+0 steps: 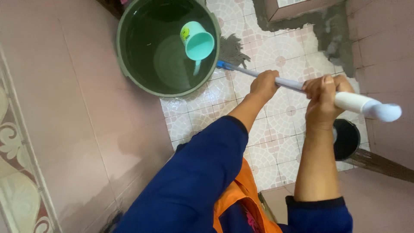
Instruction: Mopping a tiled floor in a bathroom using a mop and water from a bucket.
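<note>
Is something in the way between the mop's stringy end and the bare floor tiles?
Nothing visible. The mop head already lies on the tiled floor, beside the green bucket. Both hands, left and right, grip the handle.

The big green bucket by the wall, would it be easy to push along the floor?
Probably not: the green bucket looks nearly full of water, so likely heavy. Pushed hard, it may slosh, and the floating turquoise scoop would bob.

Dark blue sleeves (202,172), pushed up; orange vest (235,198) beneath.
</note>
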